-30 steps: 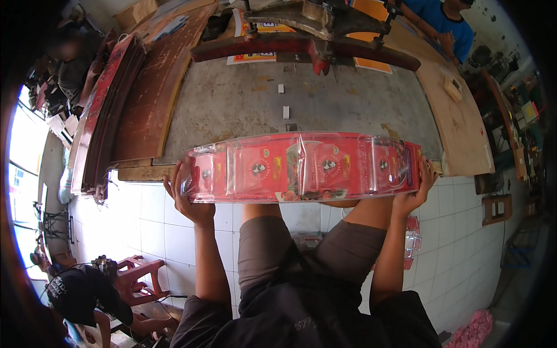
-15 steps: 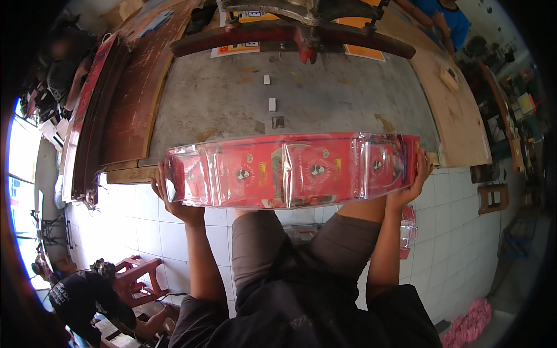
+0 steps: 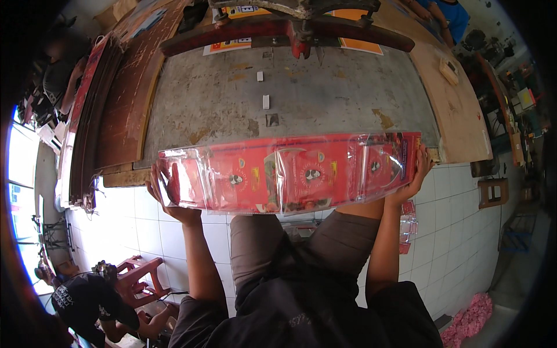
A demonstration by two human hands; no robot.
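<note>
A long, flat red strip (image 3: 255,174) of glossy printed packaging, faced with clear, crinkled plastic, is stretched sideways between the person's two hands, in front of the near edge of a grey, worn surface (image 3: 325,98) and above the thighs. The left hand (image 3: 172,205) is clamped on its left end, fingers curled around the outer edge; the right hand (image 3: 413,182) is clamped on the right end in the same way, with the fingertips showing beside the upper corner. The strip sits slightly tilted, its right end higher in view than its left, and bright reflections run across its folds; whether its far edge touches the surface, I cannot tell. Beyond it, two small white blocks (image 3: 266,102) lie apart on the grey top, one farther back than the other. A red and dark metal beam (image 3: 354,36) spans the far end, with a white, yellow and orange printed sheet (image 3: 232,46) partly behind it. To the left are reddish-brown boards (image 3: 125,98) and a stack of dark slats (image 3: 84,133); to the right, a pale board (image 3: 455,116) bears a small wooden block (image 3: 448,71). On the white tiled floor (image 3: 447,232), red packages (image 3: 408,226) lie near the right forearm, with a pink heap (image 3: 470,316) farther off at lower right. At lower left, a co-worker in black (image 3: 87,301) bends near a red stool (image 3: 142,281); another in blue (image 3: 452,20) is at the far right corner.
</note>
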